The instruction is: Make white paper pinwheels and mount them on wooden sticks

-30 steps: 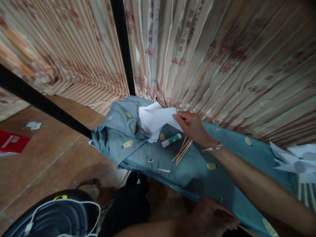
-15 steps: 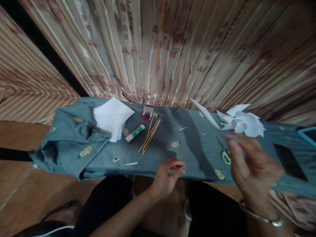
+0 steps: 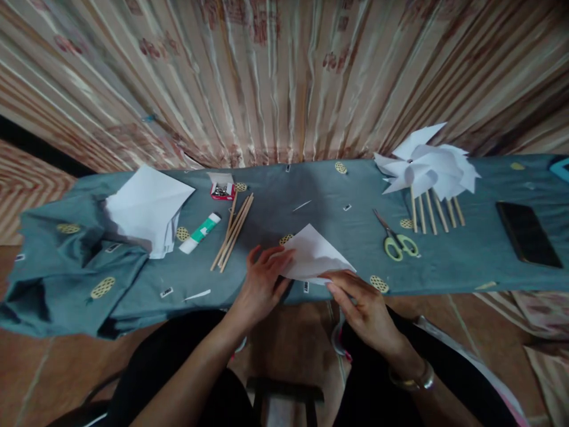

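A white sheet of paper [image 3: 313, 252] lies near the front edge of the cloth-covered table, looking like a folded triangle with its point away from me. My right hand [image 3: 367, 305] is closed on its near right edge, thumb and fingers pinching it. At the left corner, my left hand [image 3: 264, 279] rests with fingers stretched over the paper and thumb apart. Left of that hand lie several thin wooden sticks [image 3: 233, 234]. Scissors [image 3: 395, 240] with light green handles lie beyond my right hand, blades partly apart.
A stack of white paper [image 3: 146, 204], a glue stick [image 3: 200, 232] and a small red box of metal pins [image 3: 222, 188] are at left. Paper pinwheels on sticks [image 3: 429, 169] lie at back right, near a dark phone [image 3: 528, 234]. Paper slivers [image 3: 196, 295] lie on the cloth [image 3: 338, 201].
My right hand has come from the right to the middle, and both hands are now at the white paper on the table. The view has shifted; the pinwheels and scissors show fully.
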Demonstrator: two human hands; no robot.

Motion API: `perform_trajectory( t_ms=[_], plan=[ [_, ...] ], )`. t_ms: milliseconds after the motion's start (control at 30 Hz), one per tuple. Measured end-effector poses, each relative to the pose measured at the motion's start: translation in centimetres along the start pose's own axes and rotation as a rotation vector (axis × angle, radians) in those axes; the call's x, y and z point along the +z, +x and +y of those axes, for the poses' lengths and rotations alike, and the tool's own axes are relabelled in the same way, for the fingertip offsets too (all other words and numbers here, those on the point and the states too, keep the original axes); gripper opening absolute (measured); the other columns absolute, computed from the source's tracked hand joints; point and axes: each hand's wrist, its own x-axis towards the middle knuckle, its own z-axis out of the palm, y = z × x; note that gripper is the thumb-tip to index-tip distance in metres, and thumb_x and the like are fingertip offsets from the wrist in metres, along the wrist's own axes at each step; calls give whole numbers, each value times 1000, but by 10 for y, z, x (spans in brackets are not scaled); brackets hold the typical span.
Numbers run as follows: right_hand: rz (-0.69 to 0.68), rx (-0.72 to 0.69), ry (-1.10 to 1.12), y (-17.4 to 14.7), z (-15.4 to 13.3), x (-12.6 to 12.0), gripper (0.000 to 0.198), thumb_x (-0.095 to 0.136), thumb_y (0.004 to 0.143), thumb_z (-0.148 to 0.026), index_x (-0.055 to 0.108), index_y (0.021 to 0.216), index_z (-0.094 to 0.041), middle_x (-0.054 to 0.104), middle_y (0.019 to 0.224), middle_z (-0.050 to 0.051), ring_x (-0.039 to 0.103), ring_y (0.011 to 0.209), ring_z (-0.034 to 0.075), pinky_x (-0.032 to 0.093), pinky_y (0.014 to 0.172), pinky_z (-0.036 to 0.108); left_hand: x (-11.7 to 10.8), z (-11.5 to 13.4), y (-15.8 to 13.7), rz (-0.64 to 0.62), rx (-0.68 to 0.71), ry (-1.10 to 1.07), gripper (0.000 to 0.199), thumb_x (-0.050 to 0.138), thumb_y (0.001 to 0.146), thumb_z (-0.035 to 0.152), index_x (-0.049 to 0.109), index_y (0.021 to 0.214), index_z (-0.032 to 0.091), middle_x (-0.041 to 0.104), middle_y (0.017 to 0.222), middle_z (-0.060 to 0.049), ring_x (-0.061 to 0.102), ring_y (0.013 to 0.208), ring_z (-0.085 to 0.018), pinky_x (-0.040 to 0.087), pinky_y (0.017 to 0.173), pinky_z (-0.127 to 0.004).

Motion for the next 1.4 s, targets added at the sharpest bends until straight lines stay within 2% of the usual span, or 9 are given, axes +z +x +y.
perform_trajectory(
  t_ms=[133,300,400,500,600,700,900,1233,1400],
  plan=[
    [133,131,13,17,16,2,15,58,95,-29,71,99,-25,77,99,4,72,93,21,57,86,37,0,0,8,3,-34,-25,44,54,95,26,50,138,18,73,113,-9,63,109,-23,34,109,-52],
    [176,157,-27,48,32,11,15,61,93,-32,73,91,-24,75,111,7,68,104,25,54,94,44,5,-6,10,98,-45,-50,48,53,97,32,47,142,18,72,114,-11,67,98,-23,44,100,-48],
    [173,145,-113,62,37,19,17,59,94,-31,73,88,-23,72,118,9,65,111,27,51,98,47,6,-11,12,169,-32,-70,49,52,97,29,42,145,19,73,113,-10,68,97,-22,47,96,-45],
    [162,127,-228,69,42,25,20,56,95,-31,73,89,-21,69,124,11,62,117,29,48,103,50,3,-9,14,226,8,35,45,52,97,26,46,140,16,68,125,-15,65,110,-25,49,95,-45],
    [156,110,-296,71,46,28,21,55,95,-32,72,89,-20,67,126,13,60,117,30,47,104,51,3,2,14,207,120,178,38,49,97,20,51,135,15,57,142,-16,55,128,-28,46,102,-46],
    [165,115,-320,72,49,29,21,56,95,-34,70,89,-19,66,128,15,59,118,30,48,102,50,10,14,11,101,243,195,38,46,97,16,50,135,13,59,140,-13,45,140,-25,38,113,-47],
    [182,151,-333,72,51,31,18,58,94,-35,67,90,-20,64,130,15,58,120,30,48,102,51,23,17,4,-50,213,208,52,52,97,30,40,143,10,52,148,-16,36,146,-28,32,118,-53],
    [225,139,-339,74,51,33,21,57,94,-35,67,87,-19,67,126,15,60,118,29,49,100,51,28,14,3,-34,207,263,56,49,98,39,39,145,11,50,150,-15,36,146,-31,20,122,-58],
    [235,127,-355,74,51,34,22,58,94,-35,68,86,-17,68,124,17,61,115,30,50,99,50,29,13,3,-45,213,268,57,48,98,41,39,145,11,49,151,-15,34,147,-31,19,122,-58]
  ],
)
